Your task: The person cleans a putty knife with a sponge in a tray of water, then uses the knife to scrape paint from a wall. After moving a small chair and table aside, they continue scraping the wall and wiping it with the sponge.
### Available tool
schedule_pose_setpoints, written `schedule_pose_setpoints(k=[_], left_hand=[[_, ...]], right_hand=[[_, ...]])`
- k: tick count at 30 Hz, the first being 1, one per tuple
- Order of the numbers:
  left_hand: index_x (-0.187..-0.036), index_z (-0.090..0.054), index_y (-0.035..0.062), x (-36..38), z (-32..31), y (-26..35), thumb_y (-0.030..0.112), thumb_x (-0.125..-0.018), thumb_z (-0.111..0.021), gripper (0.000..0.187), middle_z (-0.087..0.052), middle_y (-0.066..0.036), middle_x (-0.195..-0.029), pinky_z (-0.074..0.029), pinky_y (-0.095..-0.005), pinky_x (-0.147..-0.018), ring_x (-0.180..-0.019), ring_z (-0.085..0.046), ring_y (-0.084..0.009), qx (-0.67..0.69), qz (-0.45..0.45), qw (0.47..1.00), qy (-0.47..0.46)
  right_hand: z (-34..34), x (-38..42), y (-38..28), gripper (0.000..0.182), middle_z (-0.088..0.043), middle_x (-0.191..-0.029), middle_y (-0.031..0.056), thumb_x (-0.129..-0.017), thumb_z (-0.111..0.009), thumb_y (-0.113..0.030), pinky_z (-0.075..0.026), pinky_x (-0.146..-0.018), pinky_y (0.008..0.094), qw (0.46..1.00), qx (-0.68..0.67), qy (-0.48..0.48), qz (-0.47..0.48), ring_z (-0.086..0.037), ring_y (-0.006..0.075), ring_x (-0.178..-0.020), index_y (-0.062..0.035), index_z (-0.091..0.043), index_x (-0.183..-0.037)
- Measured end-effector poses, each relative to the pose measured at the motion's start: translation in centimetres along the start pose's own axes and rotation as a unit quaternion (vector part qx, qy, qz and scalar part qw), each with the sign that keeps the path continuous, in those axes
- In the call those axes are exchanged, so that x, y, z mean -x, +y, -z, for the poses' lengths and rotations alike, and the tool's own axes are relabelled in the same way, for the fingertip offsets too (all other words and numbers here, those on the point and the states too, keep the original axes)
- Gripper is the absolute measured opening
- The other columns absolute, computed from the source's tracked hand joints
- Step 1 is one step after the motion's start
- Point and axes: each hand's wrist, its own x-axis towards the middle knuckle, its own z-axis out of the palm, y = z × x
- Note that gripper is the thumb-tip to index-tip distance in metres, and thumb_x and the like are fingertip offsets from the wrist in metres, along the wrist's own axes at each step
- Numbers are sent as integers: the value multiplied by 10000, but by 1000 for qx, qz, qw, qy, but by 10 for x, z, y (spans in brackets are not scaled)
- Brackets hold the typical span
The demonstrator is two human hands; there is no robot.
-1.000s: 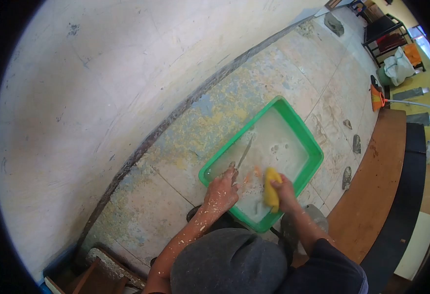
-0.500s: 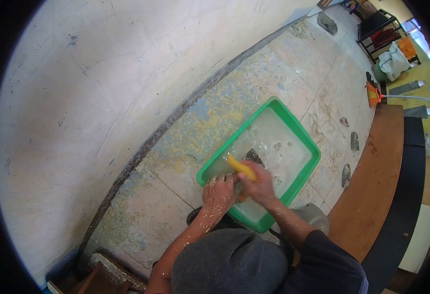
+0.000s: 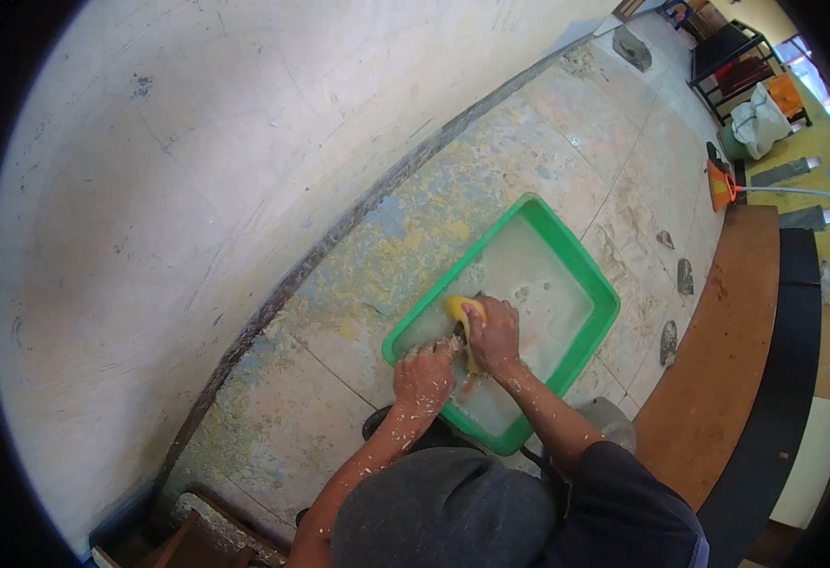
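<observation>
A green rectangular tub [image 3: 605, 310] of cloudy water lies on the floor below me. My right hand [image 3: 494, 333] is wrapped round a yellow sponge [image 3: 456, 305] over the water. In my left hand [image 3: 424, 376], at the tub's left side, curled fingers grip a dark flat-bladed tool [image 3: 459, 332]. The sponge presses against this tool, and the hands hide most of it. Below the hands an orange-brown shape [image 3: 472, 386] shows dimly in the water. Pale flecks cling to both forearms.
A grey bucket [image 3: 612, 422] stands beside my right arm. Brown and black boards [image 3: 718, 379] lie along the right, with a broom [image 3: 723, 186] beyond them. The wall [image 3: 169, 208] rises at left. Dark lumps [image 3: 669, 343] dot the tiles, and a wooden piece [image 3: 188, 540] lies at lower left.
My right hand has shifted slightly up and left and turned, with the sponge now folded against the tool. The dark blade is more covered. My left hand has barely moved.
</observation>
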Motion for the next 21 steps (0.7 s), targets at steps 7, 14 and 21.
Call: schedule_pose_setpoints(k=[7, 14, 21], left_hand=[[-1042, -596, 42, 1, 1, 2, 138, -721, -628, 336, -628, -127, -935, -493, -421, -764, -876, -614, -315, -47, -2, 999, -7], [-1006, -582, 34, 0, 15, 1, 161, -728, -632, 310, -634, -170, -854, -504, -448, -708, -792, -628, -347, 24, -7, 999, -28], [-981, -574, 35, -6, 16, 4, 167, -762, -596, 257, -631, -183, -820, -504, -463, -691, -769, -635, -359, 18, -1, 999, -35]], right_hand=[[8, -16, 30, 265, -587, -751, 177, -875, -527, -285, -388, -708, 456, 990, 106, -23, -87, -533, 365, -743, -31, -579, -816], [64, -9, 111, 390, -610, -933, 177, -913, -502, -374, -494, -753, 381, 895, -297, -60, -328, -609, 266, -877, -21, -554, -1070], [112, -12, 56, 413, -581, -1048, 114, -868, -603, -252, -505, -776, 311, 763, -565, -49, -311, -594, 193, -863, -24, -454, -1179]])
